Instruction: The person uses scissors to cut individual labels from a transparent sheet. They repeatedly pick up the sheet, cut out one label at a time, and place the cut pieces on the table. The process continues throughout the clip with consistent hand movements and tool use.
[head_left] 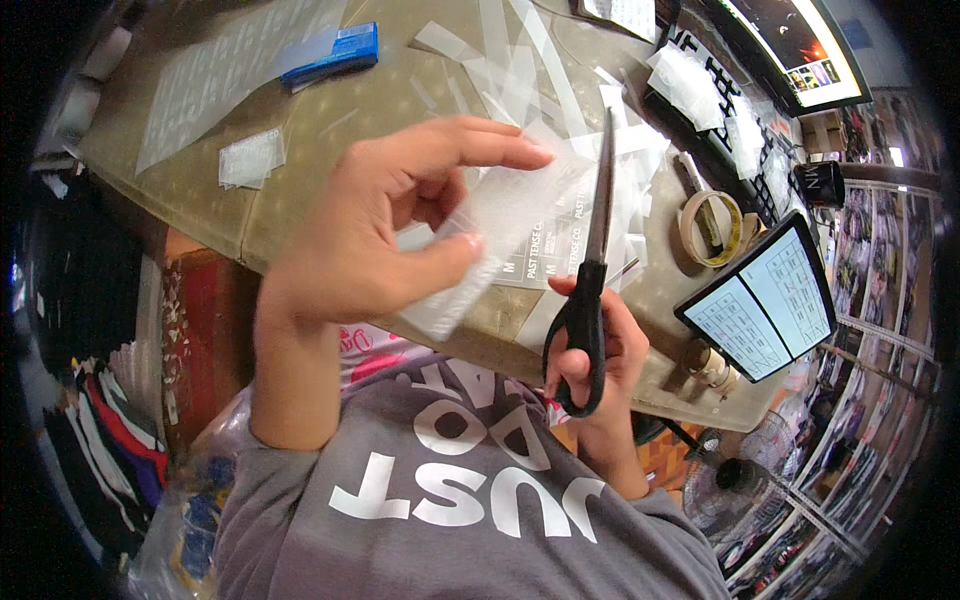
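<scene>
Left hand (pixel 385 220) is hovering over the table (pixel 300 165), its grip spreading wide between thumb and index, with a translucent film piece (pixel 515 195) lying across the gap; can't tell whether the curled fingers are pinching it. A whitish bit (pixel 450 305) is showing below the thumb; can't tell if it's the same piece. Right hand (pixel 612 350) is holding black-handled scissors (pixel 593 283), digits sitting in the loops, the 2 blades looking closed.

Key relation: film is lying left of the scissors, its long axis running diagonally near-left to far-right; scissors are pointing away from the body. The film's right end is sitting just beside the blades. Left hand is nearer, overlapping the film, thumb and index covering part of it.

A white-printed sheet (pixel 520 272) is showing behind the film. Clear strips (pixel 500 60) are crowding the table beyond. Small film stack (pixel 252 158) and blue box (pixel 335 55) are sitting left; tape roll (pixel 690 238) and tablet (pixel 765 295) right.
</scene>
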